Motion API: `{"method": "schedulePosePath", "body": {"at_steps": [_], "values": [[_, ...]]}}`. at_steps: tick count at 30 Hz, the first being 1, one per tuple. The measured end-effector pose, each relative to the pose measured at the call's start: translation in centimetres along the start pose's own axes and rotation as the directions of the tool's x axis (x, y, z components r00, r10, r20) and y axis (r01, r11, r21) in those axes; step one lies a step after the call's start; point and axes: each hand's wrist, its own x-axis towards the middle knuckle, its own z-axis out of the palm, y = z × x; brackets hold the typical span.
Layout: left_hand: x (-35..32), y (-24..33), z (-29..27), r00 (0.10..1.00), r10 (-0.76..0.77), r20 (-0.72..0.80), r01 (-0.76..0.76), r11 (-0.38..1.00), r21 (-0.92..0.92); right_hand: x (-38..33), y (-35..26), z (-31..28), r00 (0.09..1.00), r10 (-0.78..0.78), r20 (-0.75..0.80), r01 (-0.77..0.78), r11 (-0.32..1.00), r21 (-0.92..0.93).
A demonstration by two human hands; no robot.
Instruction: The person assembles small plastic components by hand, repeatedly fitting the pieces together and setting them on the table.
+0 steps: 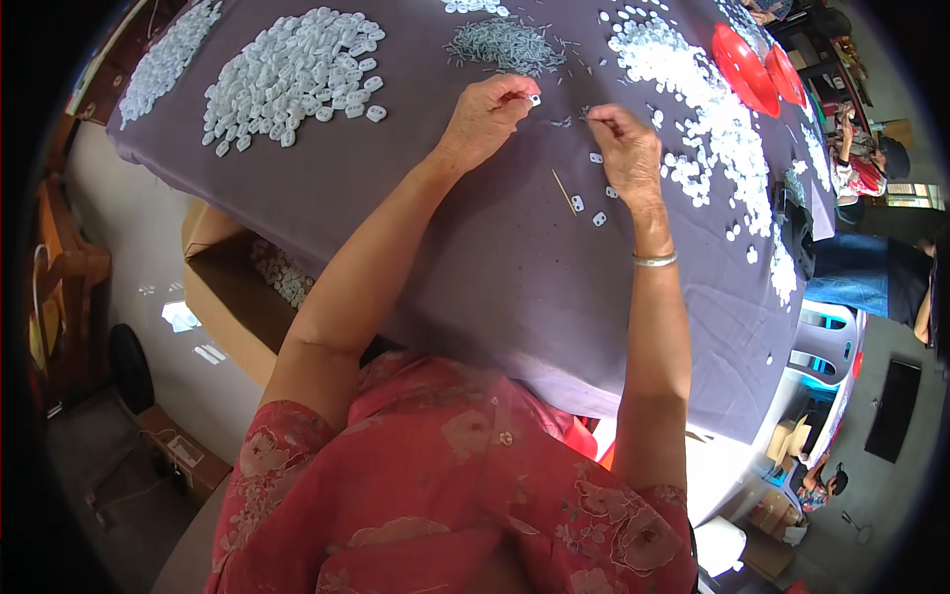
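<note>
A dull purple-grey cloth [475, 267] covers the table. On it lie heaps of small white plastic pieces [292, 74], a pale, slightly bluish white, and a pile of thin grey pins [505, 45]. Two bright red bowls [757, 69] stand near the far edge. A slim tan stick [564, 191] lies on the cloth. The right wrist wears a silver bangle [655, 259]. The person's blouse [445, 495] is coral red with a faded pinkish flower pattern. A brown cardboard box [233, 297] sits beside the table.
</note>
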Motion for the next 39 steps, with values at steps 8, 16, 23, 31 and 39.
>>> {"method": "schedulePosePath", "body": {"at_steps": [8,16,23,31,39], "values": [[0.0,-0.4,0.0,0.999,0.044,0.03,-0.047,0.992,0.115,1.6,-1.0,1.7,0.953,-0.22,0.208,0.261,0.945,-0.197],[-0.1,-0.1,0.1,0.991,0.104,0.084,-0.118,0.976,0.184,0.6,-2.1,0.5,0.953,0.125,0.274,-0.125,0.992,-0.017],[-0.3,0.4,0.6,0.986,0.12,0.115,-0.134,0.984,0.114,-0.3,-1.5,-0.2,0.966,0.117,0.231,-0.152,0.978,0.142],[-0.4,0.2,0.4,0.993,0.075,0.095,-0.086,0.99,0.112,-0.6,-1.5,-1.4,0.973,0.148,0.179,-0.146,0.989,-0.024],[0.0,-0.2,0.3,1.0,0.018,-0.006,-0.017,0.996,0.086,-0.8,-1.5,0.2,0.954,0.053,0.295,-0.068,0.997,0.044]]}}
